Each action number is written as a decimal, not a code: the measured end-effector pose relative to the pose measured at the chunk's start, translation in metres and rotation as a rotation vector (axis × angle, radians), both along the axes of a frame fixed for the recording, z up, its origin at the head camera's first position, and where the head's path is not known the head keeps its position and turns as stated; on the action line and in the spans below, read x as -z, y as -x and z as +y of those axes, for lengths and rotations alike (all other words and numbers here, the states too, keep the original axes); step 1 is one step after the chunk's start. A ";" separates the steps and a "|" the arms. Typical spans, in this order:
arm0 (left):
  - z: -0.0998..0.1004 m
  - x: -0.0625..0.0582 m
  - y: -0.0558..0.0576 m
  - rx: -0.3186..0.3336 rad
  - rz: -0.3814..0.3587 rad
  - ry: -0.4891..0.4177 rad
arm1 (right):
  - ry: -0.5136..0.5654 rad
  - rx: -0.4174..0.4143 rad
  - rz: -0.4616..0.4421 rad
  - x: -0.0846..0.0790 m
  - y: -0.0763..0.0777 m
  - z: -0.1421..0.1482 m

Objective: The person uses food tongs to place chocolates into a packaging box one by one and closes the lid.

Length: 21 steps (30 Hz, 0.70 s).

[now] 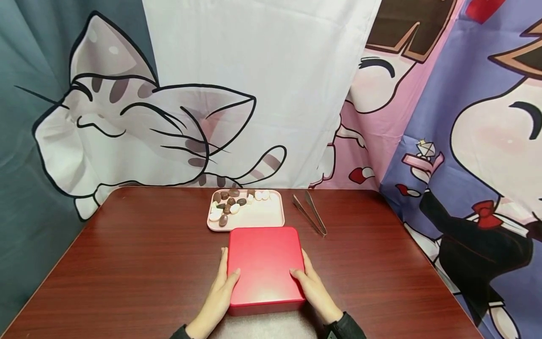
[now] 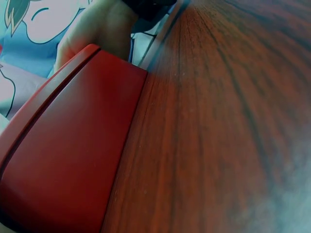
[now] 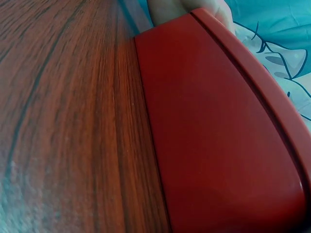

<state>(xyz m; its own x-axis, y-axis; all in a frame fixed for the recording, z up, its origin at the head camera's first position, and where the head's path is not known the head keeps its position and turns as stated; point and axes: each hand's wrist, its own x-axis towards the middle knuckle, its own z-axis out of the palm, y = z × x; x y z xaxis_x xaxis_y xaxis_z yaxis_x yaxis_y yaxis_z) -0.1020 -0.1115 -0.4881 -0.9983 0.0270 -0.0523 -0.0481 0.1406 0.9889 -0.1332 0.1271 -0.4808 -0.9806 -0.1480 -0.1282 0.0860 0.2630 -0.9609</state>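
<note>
A red square box (image 1: 266, 268) with a smooth lid rests on the wooden table near its front. Along its left side lies my left hand (image 1: 218, 294), thumb over the lid's edge and fingers against the wall. My right hand (image 1: 315, 289) grips the opposite side in the same way. In the left wrist view, the box's front wall (image 2: 73, 150) shows a dark seam under the lid, with the right hand (image 2: 97, 34) beyond it. The right wrist view shows that same wall (image 3: 214, 121), and the left hand (image 3: 189, 9) at its far end.
Behind the box is a pale pink tray (image 1: 258, 217) with several brown and white pebble-like pieces (image 1: 228, 205) on its left and back parts. Metal tongs (image 1: 311, 214) lie to the tray's right. A grey patch (image 1: 271, 326) shows at the table's front. Printed drapes (image 1: 262, 70) hang behind.
</note>
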 end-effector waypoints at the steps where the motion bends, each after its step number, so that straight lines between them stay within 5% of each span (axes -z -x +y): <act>1: 0.000 0.000 0.000 0.000 -0.003 0.000 | 0.000 0.000 -0.001 0.000 0.000 0.000; 15: -0.004 -0.005 0.001 0.025 -0.047 0.015 | -0.102 -0.029 -0.021 -0.010 0.001 0.011; 19: -0.016 -0.013 0.008 0.048 -0.034 0.141 | -0.164 -0.037 -0.043 -0.022 0.009 0.025; 21: -0.027 -0.020 0.017 0.051 0.035 0.265 | -0.219 -0.052 0.000 -0.030 0.019 0.032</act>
